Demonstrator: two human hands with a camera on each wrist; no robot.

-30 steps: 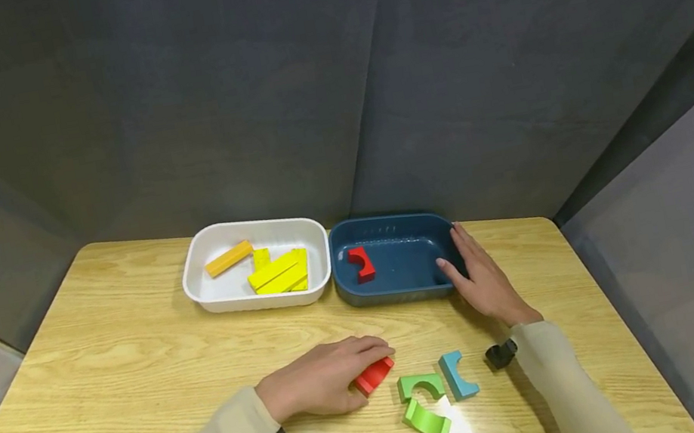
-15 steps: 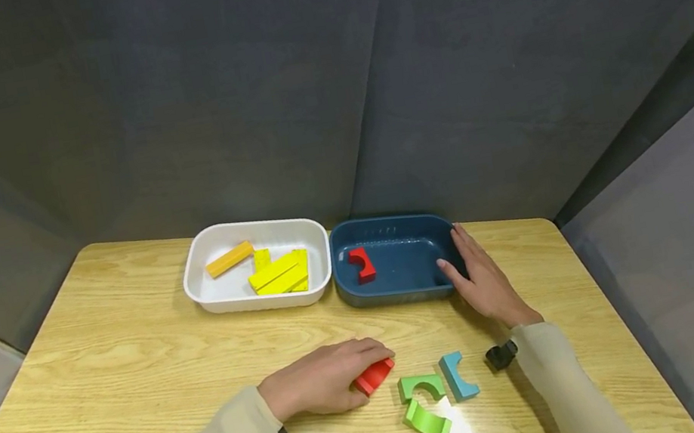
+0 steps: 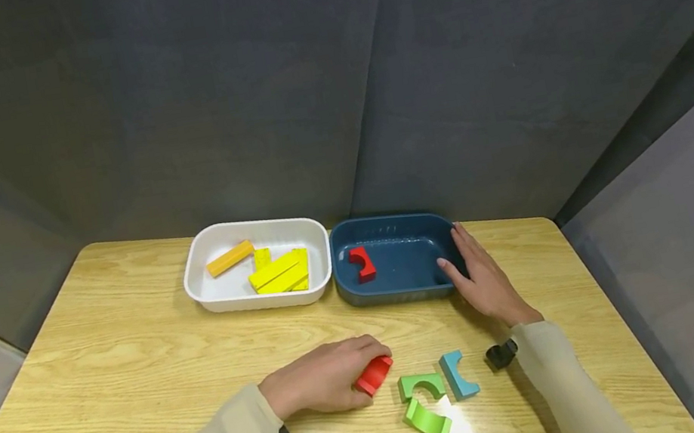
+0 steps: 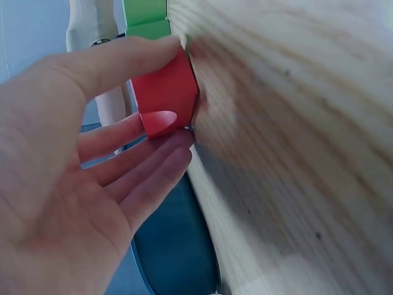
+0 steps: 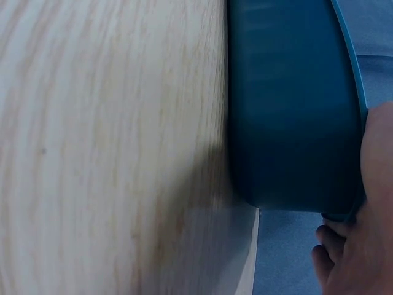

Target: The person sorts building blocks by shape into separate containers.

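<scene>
Your left hand point(image 3: 323, 385) covers most of the red arch block point(image 3: 376, 375), so from the head view you only get its right end poking out. On the left wrist view the desk point(image 4: 295, 123) is smeared with blur. The right wrist view cuts off your right hand point(image 5: 353, 258) at the edge, and the blue tray point(image 5: 288, 110) hides its fingers.
</scene>
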